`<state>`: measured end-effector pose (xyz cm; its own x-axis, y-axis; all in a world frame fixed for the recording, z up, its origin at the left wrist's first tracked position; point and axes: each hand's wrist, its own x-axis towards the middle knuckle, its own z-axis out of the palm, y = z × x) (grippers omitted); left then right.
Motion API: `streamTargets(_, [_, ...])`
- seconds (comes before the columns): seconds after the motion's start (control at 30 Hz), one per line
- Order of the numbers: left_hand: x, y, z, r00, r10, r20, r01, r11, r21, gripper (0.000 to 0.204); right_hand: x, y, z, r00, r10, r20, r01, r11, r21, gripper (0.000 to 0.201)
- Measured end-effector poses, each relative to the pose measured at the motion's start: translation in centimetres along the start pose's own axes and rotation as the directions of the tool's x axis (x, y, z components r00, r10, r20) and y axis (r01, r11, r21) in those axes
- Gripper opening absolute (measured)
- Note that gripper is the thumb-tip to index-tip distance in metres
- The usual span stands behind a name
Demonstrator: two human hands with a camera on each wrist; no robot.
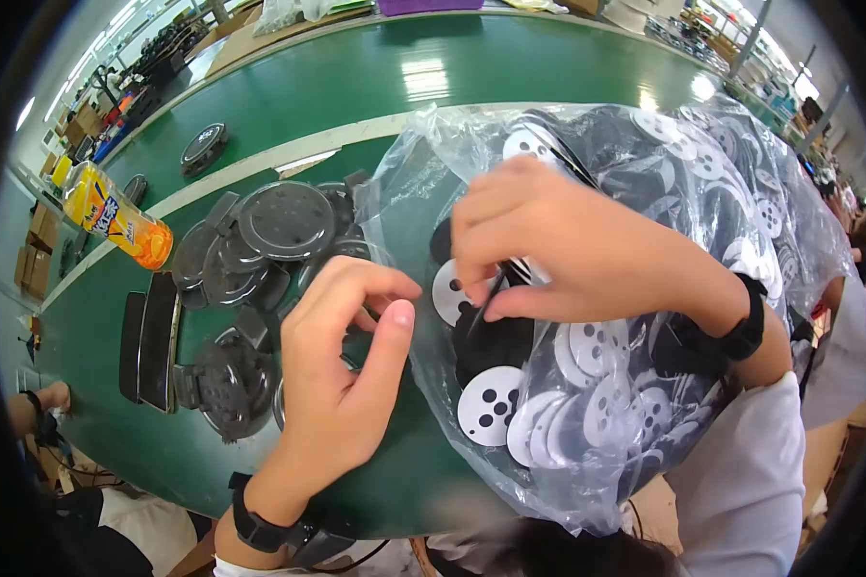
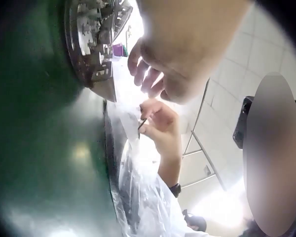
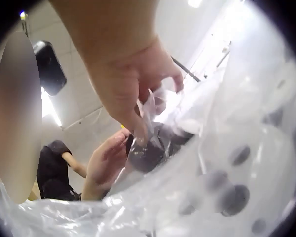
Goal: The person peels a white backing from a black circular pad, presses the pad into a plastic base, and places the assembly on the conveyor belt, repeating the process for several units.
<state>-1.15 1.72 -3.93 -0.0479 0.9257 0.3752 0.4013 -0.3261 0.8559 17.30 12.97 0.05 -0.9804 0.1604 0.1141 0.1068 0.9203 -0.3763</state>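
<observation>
the right hand (image 1: 587,255) reaches into the clear plastic bag (image 1: 683,288) at 3 o'clock, fingers curled, pinching a thin black disc (image 1: 496,288) on edge; the left hand (image 1: 342,370) sits just beside the bag's mouth, fingers loosely curled, thumb up, holding nothing i can make out; black round parts (image 1: 260,260) crowd the green tabletop (image 1: 375,82) at 9 o'clock; bare tabletop lies toward 12 o'clock.

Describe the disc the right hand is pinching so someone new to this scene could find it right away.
Start at the big clear plastic bag of black-and-white discs on the right of the green table. At its open mouth, the right hand pinches one thin black disc between thumb and fingertips. Unlike its neighbours lying flat and white-faced, it is seen edge-on, a dark sliver.
</observation>
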Motion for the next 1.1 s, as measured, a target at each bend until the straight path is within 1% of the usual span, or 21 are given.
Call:
streamTargets(0.03, [-0.2,0.2,-0.1,0.994,-0.107,0.010,0.108,0.989,-0.100,0.017,-0.2,-0.2,-0.8,0.981,-0.027,-0.191,0.039,0.998,0.057,0.014])
streamTargets(0.07, [-0.4,0.3,0.0,0.995,-0.103,-0.006,0.102,0.989,-0.109,0.017,-0.3,-0.6,-1.6,0.927,-0.045,-0.373,0.091,0.990,0.107,0.013])
streamTargets(0.1, [-0.5,0.5,0.2,0.984,-0.178,-0.010,0.167,0.939,-0.302,0.025,-0.5,-1.7,-2.2,0.879,-0.085,-0.469,0.078,0.996,-0.034,0.013])
streamTargets(0.13, [-0.5,0.7,0.2,0.969,-0.246,0.002,0.217,0.850,-0.481,0.033,-0.6,-2.6,-2.7,0.859,-0.157,-0.487,0.109,0.986,-0.127,0.014])
streamTargets(0.17, [-0.7,0.9,0.0,0.971,-0.226,0.084,0.239,0.860,-0.450,0.048,-0.7,-2.7,-2.4,0.814,-0.323,-0.483,0.210,0.939,-0.273,0.013])
streamTargets(0.2, [-0.8,0.8,-0.3,0.973,-0.165,0.161,0.229,0.777,-0.587,0.042,-0.7,-2.8,-1.9,0.752,-0.477,-0.454,0.298,0.862,-0.410,0.013])
streamTargets(0.27, [-1.2,2.9,-0.5,0.955,-0.242,0.169,0.293,0.712,-0.638,0.032,0.2,-3.4,-0.9,0.684,-0.615,-0.392,0.433,0.775,-0.461,0.010])
streamTargets(0.3, [-1.1,2.9,-1.0,0.975,-0.174,0.139,0.222,0.771,-0.596,0.018,0.3,-3.7,-0.3,0.696,-0.597,-0.399,0.410,0.786,-0.462,0.013])
streamTargets(0.33, [-1.2,3.0,-1.3,0.976,-0.175,0.128,0.217,0.772,-0.598,0.018,0.4,-3.7,-0.2,0.693,-0.604,-0.394,0.419,0.782,-0.462,0.013])
streamTargets(0.4, [-1.3,3.5,-1.8,0.974,-0.198,0.114,0.227,0.893,-0.389,0.013,0.3,-3.7,-0.1,0.753,-0.416,-0.509,0.379,0.907,-0.181,0.016])
streamTargets(0.43, [-0.8,2.8,-1.7,0.996,0.007,0.087,0.019,0.956,-0.293,0.008,0.6,-3.6,0.2,0.686,-0.382,-0.620,0.380,0.914,-0.143,0.014])
streamTargets(0.47, [-0.8,2.7,-1.6,0.996,0.002,0.088,0.024,0.955,-0.296,0.008,0.7,-3.8,0.2,0.689,-0.378,-0.618,0.378,0.915,-0.138,0.014])
streamTargets(0.53, [-0.9,2.8,-1.3,0.987,0.078,0.140,-0.039,0.964,-0.265,0.007,0.6,-4.6,-0.1,0.746,-0.204,-0.634,0.164,0.979,-0.122,0.014])
streamTargets(0.6, [-1.0,2.9,-1.1,0.987,0.110,0.118,-0.083,0.972,-0.219,0.007,0.8,-4.5,0.5,0.747,-0.194,-0.636,0.154,0.981,-0.119,0.015])
streamTargets(0.67, [-0.8,2.9,-1.0,0.974,0.208,0.087,-0.200,0.975,-0.095,0.009,0.9,-4.6,0.8,0.725,-0.209,-0.656,0.154,0.978,-0.141,0.015])
streamTargets(0.7, [-0.8,2.7,-1.0,0.975,0.202,0.089,-0.193,0.976,-0.097,0.009,1.0,-4.7,0.9,0.728,-0.204,-0.655,0.153,0.979,-0.135,0.015])
streamTargets(0.77, [-0.9,2.4,-0.9,0.940,0.319,0.125,-0.321,0.947,0.002,0.009,1.1,-5.0,1.3,0.693,-0.151,-0.705,0.159,0.986,-0.056,0.013])
streamTargets(0.8, [-1.2,2.5,-0.8,0.944,0.305,0.127,-0.307,0.952,-0.003,0.009,1.0,-5.2,1.5,0.698,-0.139,-0.702,0.156,0.987,-0.041,0.013])
streamTargets(0.87, [-1.5,2.8,-0.7,0.956,0.281,0.088,-0.292,0.942,0.162,0.009,1.1,-5.3,1.5,0.708,-0.167,-0.686,0.159,0.984,-0.075,0.012])
streamTargets(0.97, [-1.6,2.8,-0.4,0.964,0.256,0.072,-0.263,0.958,0.113,0.010,1.0,-5.1,1.1,0.737,-0.220,-0.639,0.188,0.975,-0.119,0.011])
streamTargets(1.1, [-1.4,2.9,-0.5,0.951,0.301,0.065,-0.306,0.948,0.091,0.010,1.4,-5.9,1.1,0.798,-0.165,-0.580,0.145,0.986,-0.081,0.012])
